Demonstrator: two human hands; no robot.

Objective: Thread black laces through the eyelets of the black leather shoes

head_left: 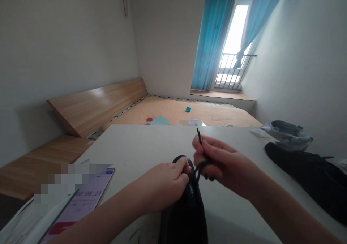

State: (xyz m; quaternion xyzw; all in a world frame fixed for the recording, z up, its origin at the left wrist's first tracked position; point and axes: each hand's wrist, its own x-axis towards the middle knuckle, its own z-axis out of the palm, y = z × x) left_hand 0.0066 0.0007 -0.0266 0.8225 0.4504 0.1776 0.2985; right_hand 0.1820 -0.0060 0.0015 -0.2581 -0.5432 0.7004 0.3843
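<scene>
A black shoe [187, 211] stands on the white table with its toe pointing away from me. My left hand [170, 179] is closed at the shoe's upper near the lacing; what its fingertips pinch is hidden. Just right of the shoe, my right hand [219, 161] is raised and closed around a black shoelace [199, 135]. One end of the lace sticks up above the fingers, and a loop of it runs down toward the shoe. A second black shoe [306, 171] lies at the table's right side.
The white table [135, 142] carries a phone [89, 193] showing a timer at the left. A plastic-lined container [290, 133] stands at the far right. Beyond the table is a bed [217, 114] with small flat items on it, below a window with blue curtains [214, 38].
</scene>
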